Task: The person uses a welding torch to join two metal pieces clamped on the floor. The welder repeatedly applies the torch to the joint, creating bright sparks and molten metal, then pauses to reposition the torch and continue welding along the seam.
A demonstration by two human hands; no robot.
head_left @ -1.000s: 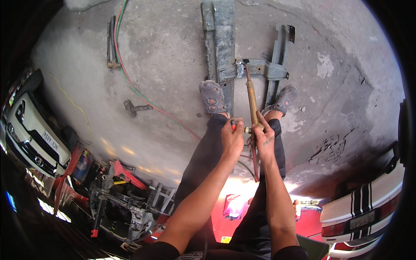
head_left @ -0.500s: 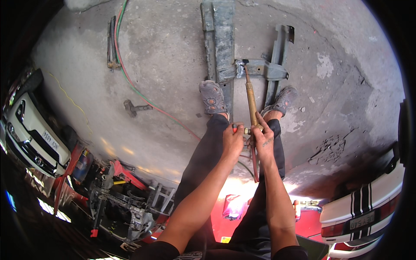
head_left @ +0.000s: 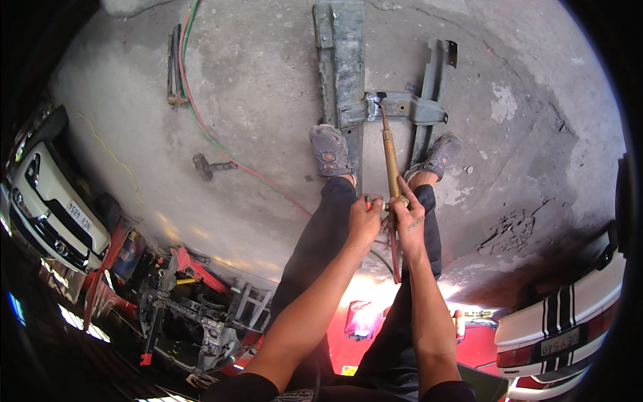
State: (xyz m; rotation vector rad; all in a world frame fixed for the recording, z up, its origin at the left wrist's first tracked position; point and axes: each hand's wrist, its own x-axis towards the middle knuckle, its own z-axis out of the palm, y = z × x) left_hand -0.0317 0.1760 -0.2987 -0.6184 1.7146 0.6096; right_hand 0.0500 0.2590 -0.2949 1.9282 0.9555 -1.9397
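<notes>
Centrally, in the head view, the right hand (head_left: pixel 410 216) has its fingers wrapped around a brass torch (head_left: pixel 390 153) aimed toward twelve o'clock, its lower end hidden by the grip. At nine o'clock of that, the left hand (head_left: pixel 364 221) has its fingers clamped on a small red thing (head_left: pixel 368 202), mostly covered and hard to identify. The torch's tip overlaps a bracket (head_left: pixel 405 110); contact is unclear. Toward eleven, a rail (head_left: pixel 346 63) is cut off by the top edge.
</notes>
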